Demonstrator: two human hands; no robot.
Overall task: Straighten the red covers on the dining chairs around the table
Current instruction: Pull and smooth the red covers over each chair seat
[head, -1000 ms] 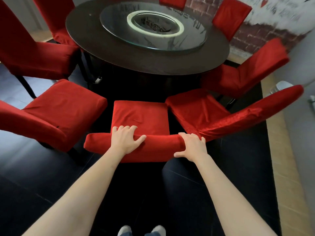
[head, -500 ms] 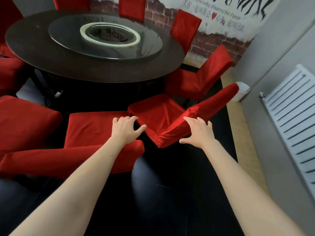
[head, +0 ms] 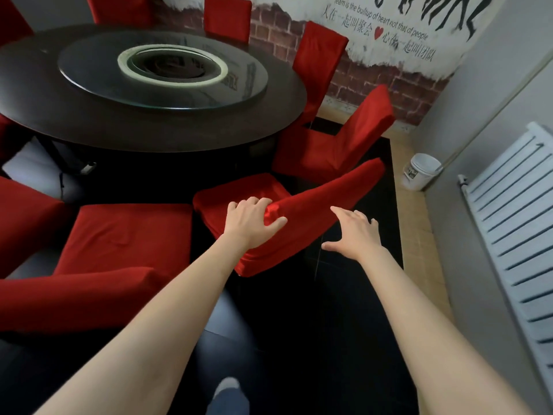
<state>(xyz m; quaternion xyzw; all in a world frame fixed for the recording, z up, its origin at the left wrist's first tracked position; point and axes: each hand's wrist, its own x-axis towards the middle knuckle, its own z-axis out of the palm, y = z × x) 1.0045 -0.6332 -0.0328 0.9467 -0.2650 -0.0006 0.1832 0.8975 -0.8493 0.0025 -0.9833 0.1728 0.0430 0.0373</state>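
Observation:
A red-covered chair (head: 326,196) stands just right of centre, its seat toward the round dark table (head: 155,130). My left hand (head: 250,223) lies on the top edge of that chair's backrest, fingers curled over it, with a small bunch of red cover (head: 272,211) pinched between thumb and fingers. My right hand (head: 356,232) hovers with spread fingers behind the same backrest, at or just off the fabric. The neighbouring red chair (head: 128,232) sits to the left, and neither hand touches it.
More red-covered chairs (head: 344,145) ring the table, which carries a glass turntable (head: 248,82). A white bucket (head: 420,172) stands on the tan floor strip at right, beside a white radiator (head: 514,235). My foot (head: 227,387) shows on the dark floor below.
Both hands have left the backrest of the left chair and moved right to the neighbouring chair. The left hand now grips its cover, and the view has swung right.

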